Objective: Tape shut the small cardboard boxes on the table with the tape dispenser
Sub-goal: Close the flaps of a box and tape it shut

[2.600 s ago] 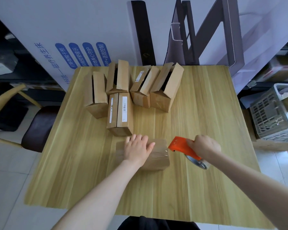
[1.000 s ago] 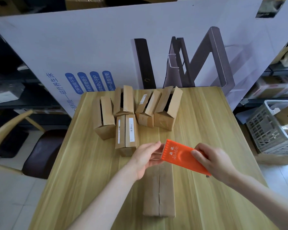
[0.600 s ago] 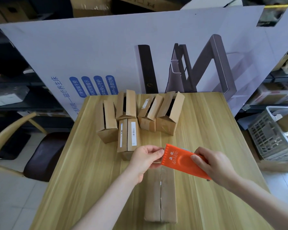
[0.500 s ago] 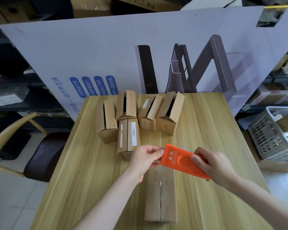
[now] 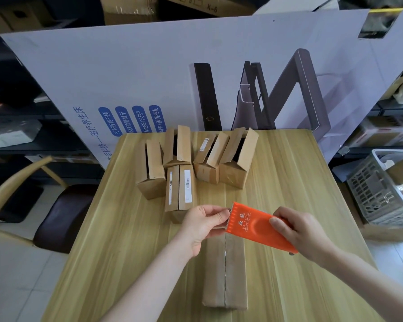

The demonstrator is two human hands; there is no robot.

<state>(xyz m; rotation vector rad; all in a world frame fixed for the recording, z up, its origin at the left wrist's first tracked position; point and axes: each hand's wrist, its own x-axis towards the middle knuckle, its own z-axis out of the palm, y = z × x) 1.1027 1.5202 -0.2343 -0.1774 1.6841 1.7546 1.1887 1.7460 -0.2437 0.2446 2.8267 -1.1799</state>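
A long brown cardboard box (image 5: 225, 273) lies lengthwise on the wooden table (image 5: 116, 240), flaps closed, its centre seam facing up. My right hand (image 5: 298, 231) grips the orange tape dispenser (image 5: 256, 226) just above the box's far end. My left hand (image 5: 204, 223) pinches at the dispenser's serrated front edge, fingers closed on the tape end there. Behind stands a closed labelled box (image 5: 180, 190), and further back several boxes (image 5: 237, 159) with open flaps.
A large printed cardboard panel (image 5: 196, 77) stands upright along the table's far edge. A grey plastic crate (image 5: 382, 189) sits on the floor to the right. A wooden chair with a dark seat (image 5: 56, 217) is at the left.
The box, first lying crosswise under my left hand, now lies lengthwise. The dispenser came over its far end, and my left hand moved to pinch at its front edge.
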